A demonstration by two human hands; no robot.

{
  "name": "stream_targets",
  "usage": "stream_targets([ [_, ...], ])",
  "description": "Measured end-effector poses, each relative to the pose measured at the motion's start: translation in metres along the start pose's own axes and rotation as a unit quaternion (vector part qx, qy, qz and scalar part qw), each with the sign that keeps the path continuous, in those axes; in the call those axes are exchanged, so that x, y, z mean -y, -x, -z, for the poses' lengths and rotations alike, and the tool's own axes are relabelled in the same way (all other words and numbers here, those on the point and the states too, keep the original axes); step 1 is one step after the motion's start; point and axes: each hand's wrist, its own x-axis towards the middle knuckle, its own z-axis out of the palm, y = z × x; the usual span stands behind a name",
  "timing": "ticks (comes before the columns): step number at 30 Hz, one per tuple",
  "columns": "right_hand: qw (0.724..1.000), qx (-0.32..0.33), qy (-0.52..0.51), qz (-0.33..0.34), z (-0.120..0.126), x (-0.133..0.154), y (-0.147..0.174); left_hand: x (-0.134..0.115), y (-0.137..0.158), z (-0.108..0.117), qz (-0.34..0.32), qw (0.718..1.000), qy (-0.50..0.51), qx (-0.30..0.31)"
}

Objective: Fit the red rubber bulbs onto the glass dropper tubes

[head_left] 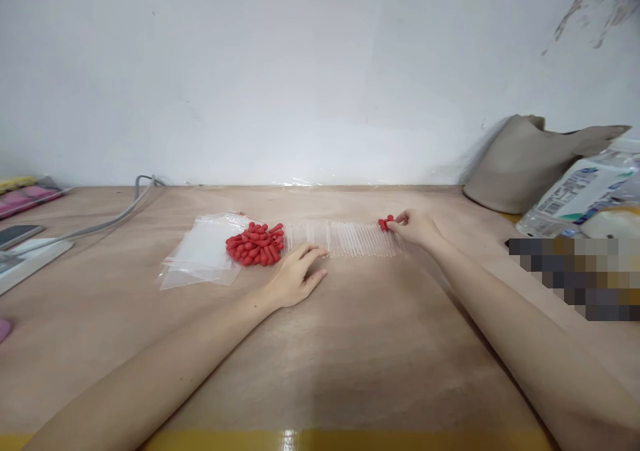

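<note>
A row of thin clear tubes [353, 239], like dropper tubes, lies side by side across the table. My left hand [297, 278] rests at the row's left part with its fingers apart and nothing held. Just left of it is a pile of red rubber dropper bulbs [254, 244]. At the row's right end, my right hand [413, 227] is closed in a pinch on a red rubber bulb [391, 218]. One or two more red bulbs show right by those fingertips; how they lie against the tubes is too small to tell.
Clear zip bags [200, 254] lie left of the pile. Farther left are a grey cable [117, 219], a phone [20, 236] and a white power strip [37, 262]. At right stand a grey-brown container [515, 164] and a labelled plastic bottle [575, 188]. A wall closes the back.
</note>
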Motion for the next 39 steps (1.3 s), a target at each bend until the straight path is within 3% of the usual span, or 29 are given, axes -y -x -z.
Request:
stream_targets([
  [5, 0.996, 0.066, 0.031, 0.045, -0.004, 0.017, 0.013, -0.001, 0.0, 0.0, 0.004, 1.0, -0.004, 0.006],
  [14, 0.996, 0.063, 0.057, 0.013, -0.007, 0.025, 0.018, 0.0, 0.0, 0.0, -0.003, 1.0, 0.001, 0.003],
  [22, 0.998, 0.052, 0.001, 0.019, -0.014, 0.019, 0.012, 0.0, 0.0, 0.0, -0.01, 1.0, -0.001, -0.006],
  [27, 0.997, 0.053, 0.04, 0.024, -0.004, 0.032, 0.02, -0.002, 0.0, -0.002, 0.011, 0.997, -0.065, -0.033],
  [33, 0.977, -0.096, 0.029, 0.188, -0.015, 0.059, 0.047, 0.002, -0.007, 0.013, 0.061, 0.97, -0.226, -0.072],
  [39, 0.92, -0.1, 0.0, 0.379, -0.038, 0.058, 0.081, 0.019, -0.016, 0.046, 0.16, 0.93, -0.328, -0.039],
])
